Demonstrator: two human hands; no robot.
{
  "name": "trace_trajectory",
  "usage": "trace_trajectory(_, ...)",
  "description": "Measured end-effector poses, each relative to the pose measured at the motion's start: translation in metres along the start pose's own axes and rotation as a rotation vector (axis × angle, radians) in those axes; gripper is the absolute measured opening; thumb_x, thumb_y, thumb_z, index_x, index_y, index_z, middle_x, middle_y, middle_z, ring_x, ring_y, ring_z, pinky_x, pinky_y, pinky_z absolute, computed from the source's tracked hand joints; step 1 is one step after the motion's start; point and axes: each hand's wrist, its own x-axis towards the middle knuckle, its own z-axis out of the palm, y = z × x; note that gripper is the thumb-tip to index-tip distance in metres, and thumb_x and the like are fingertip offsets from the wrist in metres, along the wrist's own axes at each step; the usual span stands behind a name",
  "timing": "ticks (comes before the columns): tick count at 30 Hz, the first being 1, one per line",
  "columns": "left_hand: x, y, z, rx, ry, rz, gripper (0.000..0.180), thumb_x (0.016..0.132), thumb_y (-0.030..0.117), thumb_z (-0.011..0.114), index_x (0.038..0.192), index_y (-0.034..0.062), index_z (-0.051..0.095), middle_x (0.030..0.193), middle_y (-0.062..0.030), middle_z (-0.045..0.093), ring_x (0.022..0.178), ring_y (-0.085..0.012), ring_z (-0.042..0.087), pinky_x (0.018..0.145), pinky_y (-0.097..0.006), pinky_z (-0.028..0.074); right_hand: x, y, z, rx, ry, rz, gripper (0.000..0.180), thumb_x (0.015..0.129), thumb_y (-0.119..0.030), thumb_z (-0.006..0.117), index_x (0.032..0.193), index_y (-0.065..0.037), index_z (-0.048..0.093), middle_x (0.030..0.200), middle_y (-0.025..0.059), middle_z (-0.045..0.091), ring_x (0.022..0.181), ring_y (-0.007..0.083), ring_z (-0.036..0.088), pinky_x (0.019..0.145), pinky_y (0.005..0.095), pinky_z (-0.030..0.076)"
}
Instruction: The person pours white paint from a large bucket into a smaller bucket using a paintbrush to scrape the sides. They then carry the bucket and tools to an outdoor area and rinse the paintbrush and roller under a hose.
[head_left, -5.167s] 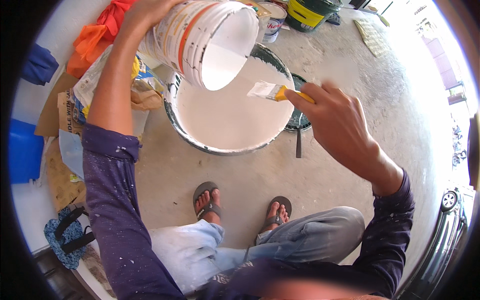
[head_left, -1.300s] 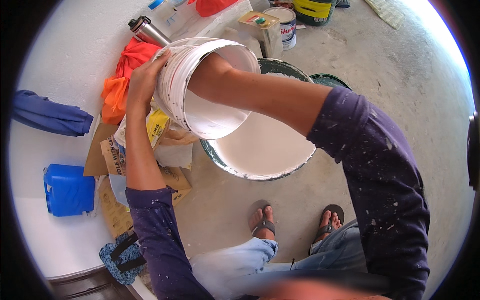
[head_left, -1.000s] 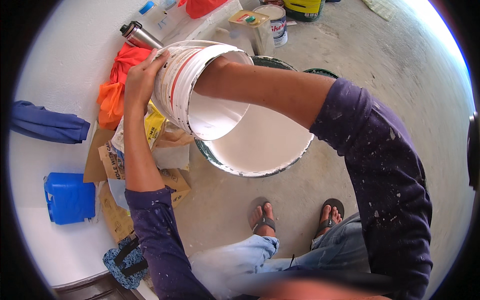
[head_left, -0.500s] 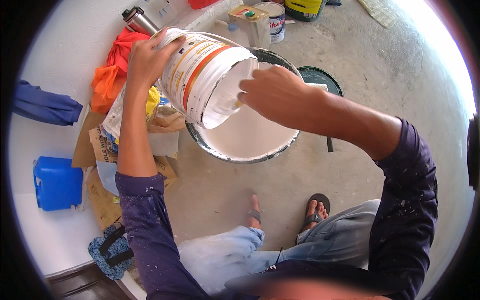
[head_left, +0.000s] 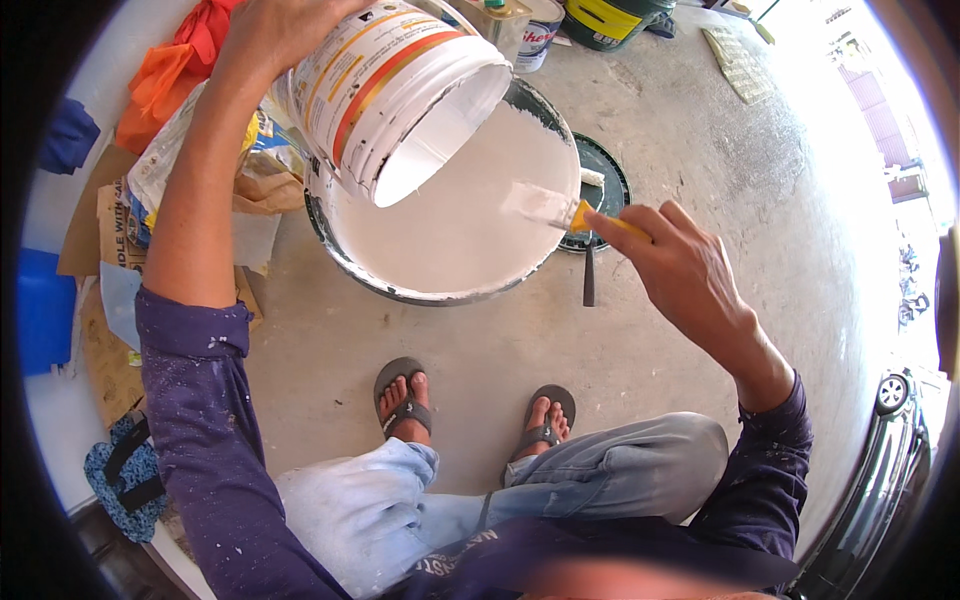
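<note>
Bare grey concrete floor spreads under everything, with a white wall along the left and a glossy dark car beyond the bright right side. On the floor stands a wide round tub with a dark green, paint-smeared wall, holding smooth off-white paint.

Over the tub's upper left side, the left hand grasps a white plastic bucket with an orange band near its base; part of the grip is hidden at the top edge. The bucket is tilted, its open mouth turned down to the right, showing a white interior.

The right hand is closed around the yellow handle of a flat, pale-bristled paintbrush. The handle reaches across the tub's right rim and the bristles lie over the paint; whether they touch it cannot be told.

Just beside the tub on the right is a round dark green lid. A paint roller with a white sleeve lies on it, its dark handle extending past the lid's edge.

Behind the tub are a white-and-blue round can and a dark bucket with a yellow label. Crumpled orange cloth lies to the left, above flattened brown cardboard.
</note>
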Motion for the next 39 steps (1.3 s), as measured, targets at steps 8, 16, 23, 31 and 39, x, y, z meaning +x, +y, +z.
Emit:
trace_trajectory(8,0.003,0.002,-0.012,-0.17,-0.122,-0.098,0.046,0.089,0.043,0.071,0.112,0.0037,0.077,0.099,-0.0187,0.077,0.09,-0.0269,0.075,0.083,-0.036,0.056,-0.032,-0.009,-0.011,-0.072,-0.081,0.05,0.053,0.09,-0.001,0.067,0.138,-0.021,0.064,0.109,0.0013,0.065,0.082,0.0157,0.057,0.066,0.031,0.054)
trace_trajectory(16,0.006,-0.015,-0.004,-0.097,-0.078,-0.045,0.041,0.092,0.043,0.067,0.106,0.0065,0.079,0.097,-0.0173,0.077,0.09,-0.0274,0.073,0.081,-0.037,0.055,-0.044,-0.013,-0.036,-0.164,-0.162,0.071,0.045,0.091,-0.003,0.068,0.133,-0.019,0.068,0.107,0.0031,0.066,0.079,0.016,0.056,0.064,0.0319,0.053)
trace_trajectory(23,0.008,-0.011,-0.006,0.167,-0.068,0.243,0.039,0.091,0.041,0.066,0.104,0.0056,0.079,0.096,-0.0189,0.076,0.089,-0.0271,0.074,0.082,-0.036,0.055,-0.037,-0.001,-0.036,0.315,0.077,0.239,0.037,0.092,-0.004,0.068,0.127,-0.015,0.073,0.084,0.0071,0.067,0.068,0.0202,0.065,0.063,0.033,0.054)
trace_trajectory(31,0.01,-0.023,-0.004,-0.019,-0.116,0.09,0.04,0.096,0.04,0.061,0.108,0.0055,0.077,0.101,-0.0189,0.076,0.09,-0.0273,0.074,0.084,-0.037,0.055,-0.022,-0.002,0.015,0.467,0.045,0.293,0.04,0.096,-0.005,0.067,0.135,-0.013,0.069,0.073,0.0072,0.06,0.058,0.0132,0.052,0.055,0.0322,0.043)
trace_trajectory(39,0.005,-0.026,-0.011,-0.079,-0.154,-0.063,0.045,0.097,0.043,0.059,0.107,0.0022,0.076,0.095,-0.0196,0.075,0.086,-0.0267,0.072,0.079,-0.037,0.053,-0.066,0.012,-0.007,0.438,0.043,0.344,0.028,0.097,-0.007,0.064,0.124,-0.008,0.073,0.08,0.0082,0.068,0.062,0.0148,0.059,0.059,0.0295,0.047)
